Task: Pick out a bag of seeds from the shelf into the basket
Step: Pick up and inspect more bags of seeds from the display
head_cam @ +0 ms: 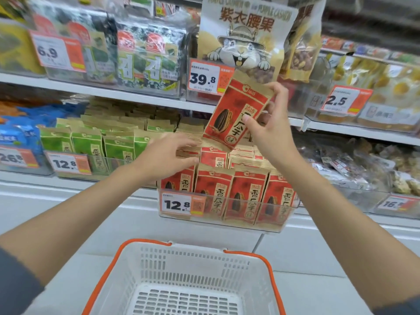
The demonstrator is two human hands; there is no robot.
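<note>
Fingers (280,90) and thumb of the right hand (272,135) pinch the red bag of seeds (237,110), held tilted in the air above the clear shelf tray (227,226) of matching bags (247,192). Left hand (168,155), fingers straight and slightly spread, hovers at the tray's back rows. White basket (181,264) lies below, well apart from the held bag.
</note>
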